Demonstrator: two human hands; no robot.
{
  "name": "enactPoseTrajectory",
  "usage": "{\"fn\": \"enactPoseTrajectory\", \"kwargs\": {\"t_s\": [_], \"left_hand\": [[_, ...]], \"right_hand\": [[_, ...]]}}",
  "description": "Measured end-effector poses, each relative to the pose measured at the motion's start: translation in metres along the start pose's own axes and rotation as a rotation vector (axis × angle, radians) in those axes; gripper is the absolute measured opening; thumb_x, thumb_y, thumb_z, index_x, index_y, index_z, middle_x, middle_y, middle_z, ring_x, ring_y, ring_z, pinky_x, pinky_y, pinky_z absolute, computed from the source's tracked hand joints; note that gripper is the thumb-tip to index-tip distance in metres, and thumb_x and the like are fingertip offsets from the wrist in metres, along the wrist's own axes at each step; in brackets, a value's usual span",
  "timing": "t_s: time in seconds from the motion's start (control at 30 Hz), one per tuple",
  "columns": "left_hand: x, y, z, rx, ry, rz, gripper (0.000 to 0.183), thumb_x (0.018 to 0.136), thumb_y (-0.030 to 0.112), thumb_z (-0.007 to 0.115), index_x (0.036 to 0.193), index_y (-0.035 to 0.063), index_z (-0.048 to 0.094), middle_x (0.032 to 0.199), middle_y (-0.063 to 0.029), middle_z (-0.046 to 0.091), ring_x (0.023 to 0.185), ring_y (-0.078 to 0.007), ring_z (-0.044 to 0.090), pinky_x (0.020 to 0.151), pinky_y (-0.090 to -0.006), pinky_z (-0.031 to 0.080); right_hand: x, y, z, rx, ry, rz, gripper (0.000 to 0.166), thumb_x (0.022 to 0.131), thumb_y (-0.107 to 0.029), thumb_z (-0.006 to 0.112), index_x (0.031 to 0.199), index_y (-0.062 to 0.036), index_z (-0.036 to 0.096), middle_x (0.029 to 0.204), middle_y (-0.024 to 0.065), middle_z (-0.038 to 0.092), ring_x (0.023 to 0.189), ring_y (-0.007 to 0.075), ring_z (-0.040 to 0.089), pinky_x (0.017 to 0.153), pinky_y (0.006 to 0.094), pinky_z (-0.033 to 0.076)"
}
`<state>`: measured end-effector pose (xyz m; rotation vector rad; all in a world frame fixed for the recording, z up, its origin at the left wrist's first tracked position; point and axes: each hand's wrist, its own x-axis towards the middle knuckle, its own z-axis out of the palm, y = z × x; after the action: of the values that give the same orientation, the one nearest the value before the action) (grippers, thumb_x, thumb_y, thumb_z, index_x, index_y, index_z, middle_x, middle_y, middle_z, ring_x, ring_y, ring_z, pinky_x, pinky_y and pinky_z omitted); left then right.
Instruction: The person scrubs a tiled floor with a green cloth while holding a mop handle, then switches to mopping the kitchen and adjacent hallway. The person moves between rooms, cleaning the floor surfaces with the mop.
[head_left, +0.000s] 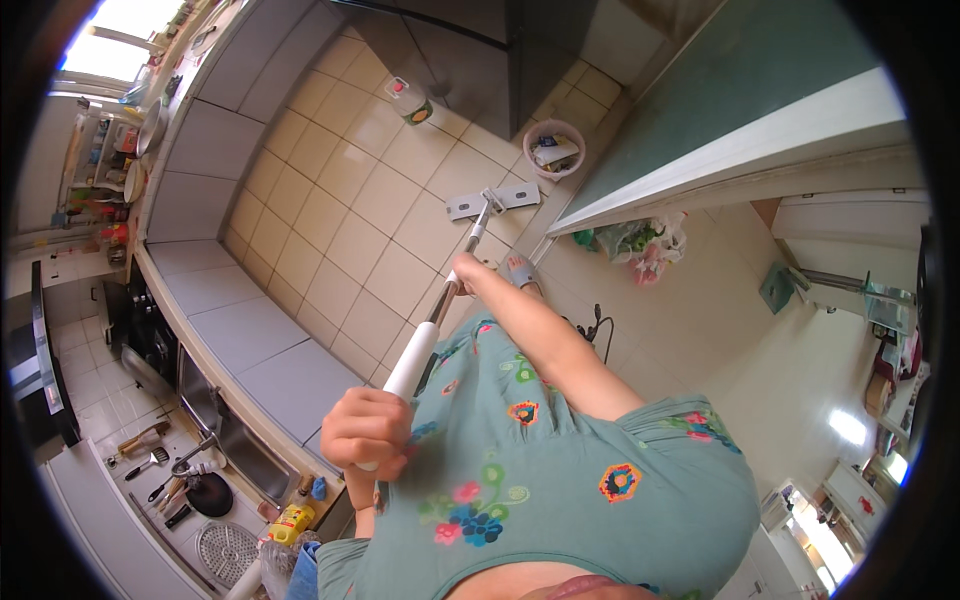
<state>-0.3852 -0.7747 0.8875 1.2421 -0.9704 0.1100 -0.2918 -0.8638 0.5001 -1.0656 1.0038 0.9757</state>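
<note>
A flat mop with a white grip and a metal pole slants down from my body, and its wide white mop head (529, 196) lies on the beige tiled floor. My left hand (367, 431) is wrapped around the top end of the white grip (415, 360), in front of my chest. Further down the pole, my right hand (465, 275) closes around it near a white collar, its fingers partly hidden. Just past the mop head stands a pink waste basket (531, 156) with rubbish in it. A slippered foot (523, 271) shows beside my right forearm.
A large plastic bottle with a red cap (409, 103) stands near a dark cabinet (465, 75). Grey base cabinets (247, 337) and a counter with a sink run along the left. To the right are a door frame (720, 165), plastic bags (645, 244) and a black cable (598, 322) on the floor.
</note>
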Motion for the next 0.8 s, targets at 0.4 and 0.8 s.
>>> {"fn": "enactPoseTrajectory", "kwargs": {"t_s": [0.4, 0.8], "left_hand": [[-0.021, 0.041, -0.003, -0.093, -0.285, -0.008, 0.013, 0.071, -0.008, 0.062, 0.074, -0.0013, 0.05, 0.058, -0.0039, 0.04, 0.043, -0.0196, 0.04, 0.039, -0.0308, 0.033], [-0.022, 0.094, -0.002, -0.04, -0.207, -0.058, 0.012, 0.076, -0.006, 0.063, 0.079, -0.0034, 0.052, 0.058, -0.0056, 0.044, 0.043, -0.0183, 0.043, 0.037, -0.0299, 0.034]], "right_hand": [[-0.018, 0.055, 0.025, -0.038, -0.148, 0.081, 0.032, 0.095, -0.024, 0.026, 0.11, 0.0004, 0.04, 0.074, 0.0128, 0.056, 0.056, 0.0235, 0.061, 0.048, 0.0444, 0.055], [-0.058, 0.108, 0.078, -0.107, -0.262, 0.282, 0.031, 0.096, -0.019, 0.028, 0.114, 0.0028, 0.039, 0.091, 0.0176, 0.059, 0.074, 0.0288, 0.066, 0.06, 0.0466, 0.059]]}}
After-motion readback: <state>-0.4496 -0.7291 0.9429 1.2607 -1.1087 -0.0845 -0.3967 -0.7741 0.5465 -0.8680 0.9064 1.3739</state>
